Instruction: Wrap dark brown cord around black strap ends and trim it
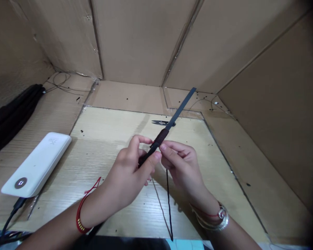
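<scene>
A: Grips?
B: Left hand (pixel 129 173) clasps flat black strip (pixel 181 109), frame centre; right hand (pixel 182 165) pinched beside its dark-brown wrapping (pixel 162 136), contents hidden.
A: Tips?
B: Probably steady strip, snug wrapping.

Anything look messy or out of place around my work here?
Yes: small dark scraps lie scattered on the pale tabletop, and thin strands curl loosely on the cardboard at back left, both looking like stray litter.

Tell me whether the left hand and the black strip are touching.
Touching. The head view shows it: the strip runs through the left hand's grip, between its thumb and fingers.
</scene>
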Demonstrator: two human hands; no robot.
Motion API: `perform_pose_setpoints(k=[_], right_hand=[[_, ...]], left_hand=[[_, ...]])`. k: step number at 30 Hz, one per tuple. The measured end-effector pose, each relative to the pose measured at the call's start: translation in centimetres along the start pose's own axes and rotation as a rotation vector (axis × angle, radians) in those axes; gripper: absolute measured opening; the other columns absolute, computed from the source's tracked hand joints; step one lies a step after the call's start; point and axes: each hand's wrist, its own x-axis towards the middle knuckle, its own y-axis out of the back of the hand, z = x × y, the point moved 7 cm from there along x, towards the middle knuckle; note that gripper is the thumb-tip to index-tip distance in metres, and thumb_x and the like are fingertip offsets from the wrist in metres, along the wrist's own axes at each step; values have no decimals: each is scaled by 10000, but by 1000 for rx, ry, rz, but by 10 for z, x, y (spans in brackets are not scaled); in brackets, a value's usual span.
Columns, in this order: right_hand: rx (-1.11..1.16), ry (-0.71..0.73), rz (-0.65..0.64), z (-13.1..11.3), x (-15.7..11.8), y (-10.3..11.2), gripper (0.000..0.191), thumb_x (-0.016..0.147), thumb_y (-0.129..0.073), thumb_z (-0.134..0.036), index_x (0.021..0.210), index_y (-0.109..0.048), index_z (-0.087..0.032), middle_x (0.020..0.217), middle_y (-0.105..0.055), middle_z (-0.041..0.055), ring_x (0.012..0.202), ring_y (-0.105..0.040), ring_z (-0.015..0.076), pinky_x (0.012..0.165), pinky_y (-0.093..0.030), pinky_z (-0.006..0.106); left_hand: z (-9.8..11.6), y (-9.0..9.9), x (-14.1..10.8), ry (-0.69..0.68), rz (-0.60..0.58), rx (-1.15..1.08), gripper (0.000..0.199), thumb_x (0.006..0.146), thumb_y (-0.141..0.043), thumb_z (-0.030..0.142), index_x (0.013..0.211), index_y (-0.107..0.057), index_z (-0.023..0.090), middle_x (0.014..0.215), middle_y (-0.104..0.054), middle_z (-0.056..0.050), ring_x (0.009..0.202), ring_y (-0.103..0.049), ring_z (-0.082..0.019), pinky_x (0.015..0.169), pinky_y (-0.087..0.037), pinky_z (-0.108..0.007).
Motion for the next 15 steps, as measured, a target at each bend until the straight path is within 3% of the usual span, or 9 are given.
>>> perform_pose_setpoints(k=[2,7,15], right_hand=[[1,21,17,0,0,1,217,762,-768,-351,742,-712,-143,476,-298,-75,445,-194,35,419,-126,200],[16,21,34,0,-1,1,185,758,-773,-313,722,-701,-147,473,-303,-73,442,-209,37,415,-153,196],[160,-46,-53,1,1,-4,195,741,-796,-312,690,-672,-170,480,-237,-83,426,-197,36,395,-171,182]], left_hand=[[3,2,-1,-53,10,64,297,944,-505,458,1128,-440,234,664,-615,39,510,-564,-107,485,-470,-206],[8,1,0,-103,3,130,223,983,-412,474,974,-421,251,649,-606,43,538,-572,-101,499,-450,-185],[7,-9,1,-63,-132,-275,298,970,-454,474,826,-341,239,599,-564,59,451,-518,-77,396,-406,-146]])
